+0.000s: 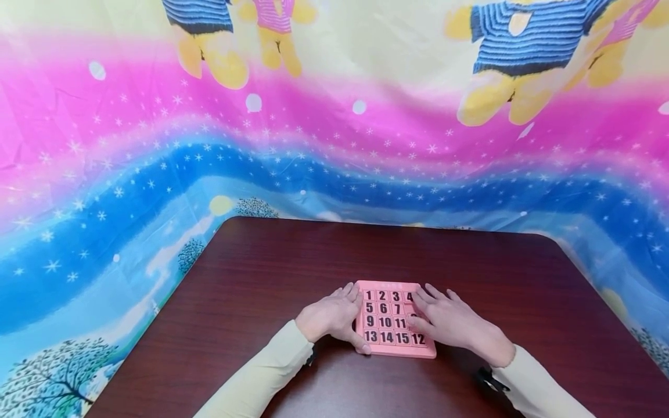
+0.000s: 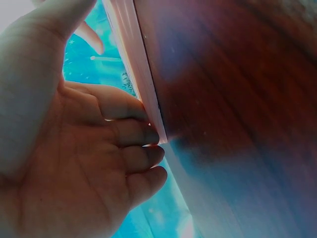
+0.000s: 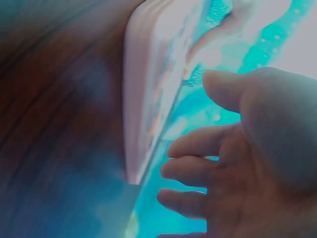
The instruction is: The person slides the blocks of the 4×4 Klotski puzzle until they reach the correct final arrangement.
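A pink number slide puzzle [image 1: 395, 350] lies flat on the dark wooden table. Its tiles show black numbers, with 1, 2 and 3 along the far row and 13, 14, 15 and 12 along the near row. Along its left edge rests my left hand [image 1: 334, 313], fingertips against the frame's side and thumb by the near left corner. My right hand [image 1: 455, 319] reaches over the right side with extended fingers, partly covering the right column. In the right wrist view, those fingers [image 3: 190, 168] look apart from the puzzle's side [image 3: 138, 109]. One right-column tile is mostly hidden.
The brown table [image 1: 261, 261] extends around the puzzle, with rounded far corners. Behind it hangs a colourful curtain [image 1: 313, 128] printed with bears, snowflakes and trees. Dark straps [image 1: 492, 380] show at the wrists.
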Tool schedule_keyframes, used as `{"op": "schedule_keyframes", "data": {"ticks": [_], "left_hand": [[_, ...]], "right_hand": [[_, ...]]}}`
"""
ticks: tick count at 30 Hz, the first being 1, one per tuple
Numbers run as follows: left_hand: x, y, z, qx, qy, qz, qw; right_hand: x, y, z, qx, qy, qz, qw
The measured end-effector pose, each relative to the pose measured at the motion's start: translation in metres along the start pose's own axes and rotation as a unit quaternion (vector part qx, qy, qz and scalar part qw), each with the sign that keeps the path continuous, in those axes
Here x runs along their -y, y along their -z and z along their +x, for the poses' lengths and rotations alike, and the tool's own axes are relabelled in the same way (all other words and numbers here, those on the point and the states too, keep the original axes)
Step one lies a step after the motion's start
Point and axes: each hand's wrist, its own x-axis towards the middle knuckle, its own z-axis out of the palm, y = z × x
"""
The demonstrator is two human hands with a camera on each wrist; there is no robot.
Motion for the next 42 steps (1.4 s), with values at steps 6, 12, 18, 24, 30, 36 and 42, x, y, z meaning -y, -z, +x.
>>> {"op": "schedule_keyframes", "data": {"ticks": [6,12,18,24,30,36,42], "left_hand": [[0.001,0.001,0.001,-0.010,-0.006,0.008,0.9999],[0.001,0.000,0.001,-0.008,-0.006,0.009,0.9999],[0.001,0.000,0.002,-0.007,-0.008,0.012,0.9999],[0.001,0.000,0.002,-0.009,-0.008,0.012,0.9999],[0.001,0.000,0.003,-0.006,-0.006,0.005,1.0000],[0.001,0.000,0.002,-0.005,-0.004,0.002,1.0000],[0.000,-0.001,0.001,-0.007,-0.003,0.004,1.0000]], "right_hand": [[0.001,0.004,-0.023,0.003,0.029,0.009,0.9995],[0.009,-0.002,-0.040,0.034,0.039,0.031,0.9982],[0.013,-0.006,-0.044,0.041,0.043,0.031,0.9978],[0.014,-0.007,-0.043,0.044,0.037,0.027,0.9980],[0.011,-0.009,-0.037,0.023,0.047,0.006,0.9986],[0.008,-0.010,-0.025,0.027,0.036,0.006,0.9990],[0.008,-0.009,-0.024,0.029,0.031,0.008,0.9991]]}}
